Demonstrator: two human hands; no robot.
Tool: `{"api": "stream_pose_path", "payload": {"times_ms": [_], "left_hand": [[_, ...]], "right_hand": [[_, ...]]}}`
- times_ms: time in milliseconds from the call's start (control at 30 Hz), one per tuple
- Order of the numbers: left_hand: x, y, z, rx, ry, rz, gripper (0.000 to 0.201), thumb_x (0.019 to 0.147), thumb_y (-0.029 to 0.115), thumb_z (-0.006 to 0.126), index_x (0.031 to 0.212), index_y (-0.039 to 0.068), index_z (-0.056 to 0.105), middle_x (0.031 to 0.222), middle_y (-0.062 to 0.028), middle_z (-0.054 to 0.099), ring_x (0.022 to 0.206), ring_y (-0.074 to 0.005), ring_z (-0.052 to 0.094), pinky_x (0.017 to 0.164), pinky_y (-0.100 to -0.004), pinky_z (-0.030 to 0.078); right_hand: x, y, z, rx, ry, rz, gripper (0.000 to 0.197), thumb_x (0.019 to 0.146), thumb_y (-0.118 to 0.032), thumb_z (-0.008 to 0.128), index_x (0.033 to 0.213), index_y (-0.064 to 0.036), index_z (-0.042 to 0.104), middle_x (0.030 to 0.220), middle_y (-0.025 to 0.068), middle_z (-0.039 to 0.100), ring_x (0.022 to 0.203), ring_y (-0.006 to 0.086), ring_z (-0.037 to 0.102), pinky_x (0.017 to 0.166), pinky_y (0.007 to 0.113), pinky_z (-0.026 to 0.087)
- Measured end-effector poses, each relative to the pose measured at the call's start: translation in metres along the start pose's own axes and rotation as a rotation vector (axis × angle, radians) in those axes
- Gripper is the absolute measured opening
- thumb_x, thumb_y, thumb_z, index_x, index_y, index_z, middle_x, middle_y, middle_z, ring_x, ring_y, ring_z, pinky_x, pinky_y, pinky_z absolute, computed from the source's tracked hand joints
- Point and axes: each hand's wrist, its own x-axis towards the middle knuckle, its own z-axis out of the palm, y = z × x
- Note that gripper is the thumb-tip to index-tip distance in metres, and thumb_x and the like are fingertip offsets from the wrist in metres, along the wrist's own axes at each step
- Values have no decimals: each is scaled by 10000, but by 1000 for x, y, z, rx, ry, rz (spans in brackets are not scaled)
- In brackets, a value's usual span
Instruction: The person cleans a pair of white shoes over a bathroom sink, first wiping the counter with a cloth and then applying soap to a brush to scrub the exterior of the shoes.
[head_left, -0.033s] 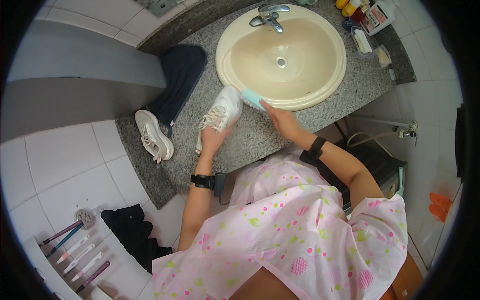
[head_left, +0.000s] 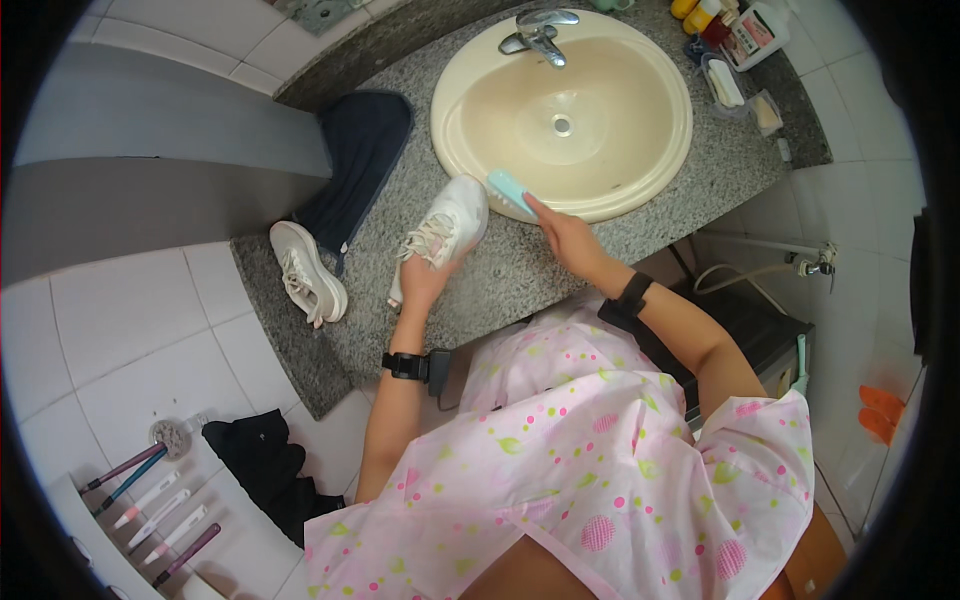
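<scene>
My left hand is closed on a white lace-up sneaker, held over the grey granite counter with its toe by the sink rim. Its fingers are partly hidden by the shoe. In my right hand is a light blue scrubbing brush with pale bristles, just right of the toe over the near edge of the cream sink. A small gap shows between bristles and shoe. The other white sneaker rests on the counter's left end, beside a dark navy cloth.
A chrome faucet stands at the sink's back. Several bottles and a soap dish sit at the far right of the counter. A grey partition rises at left. Toothbrushes hang at lower left.
The brush has shifted slightly right, off the shoe's toe, and its bristles show more. The held sneaker has turned a little.
</scene>
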Motion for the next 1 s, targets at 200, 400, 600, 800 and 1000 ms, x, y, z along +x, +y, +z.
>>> {"api": "stream_pose_path", "payload": {"times_ms": [200, 400, 600, 800, 1000], "left_hand": [[-1, -26, -25, -451, -150, -155, 449, 727, 29, 745, 1142, -50, 593, 1094, -105, 652, 994, -203, 617, 871, -318, 481], [13, -25, -41, -575, -209, -285, 435, 762, -32, 697, 1178, -41, 567, 1136, -110, 634, 1007, -181, 613, 873, -308, 490], [18, -30, -50, -610, -255, -400, 456, 781, 20, 718, 1205, -26, 555, 1134, -103, 635, 989, -187, 623, 871, -317, 494], [17, -24, -46, -570, -236, -384, 478, 781, 18, 719, 1223, -27, 542, 1149, -106, 631, 1003, -184, 619, 875, -315, 495], [16, -37, -43, -661, -220, -337, 486, 779, 10, 717, 1230, -24, 538, 1171, -104, 621, 1030, -189, 611, 900, -321, 488]], "right_hand": [[13, -31, -14, -23, 37, -93, 504, 920, -55, 496, 1403, -172, 409, 787, 232, 597, 707, 388, 600, 671, 451, 468], [13, -24, 3, -267, -108, -225, 633, 809, -7, 512, 1412, -156, 390, 728, 198, 593, 699, 381, 608, 642, 473, 473], [27, -35, -10, -332, -231, -200, 709, 774, 16, 511, 1440, -151, 338, 739, 191, 588, 644, 350, 602, 603, 455, 481], [1, -49, -9, -479, -377, -251, 724, 778, 17, 508, 1454, -155, 313, 679, 152, 566, 625, 338, 605, 566, 455, 476], [23, -41, -2, -379, -145, -210, 717, 795, 8, 497, 1453, -217, 323, 691, 164, 570, 613, 336, 603, 567, 452, 485]]}}
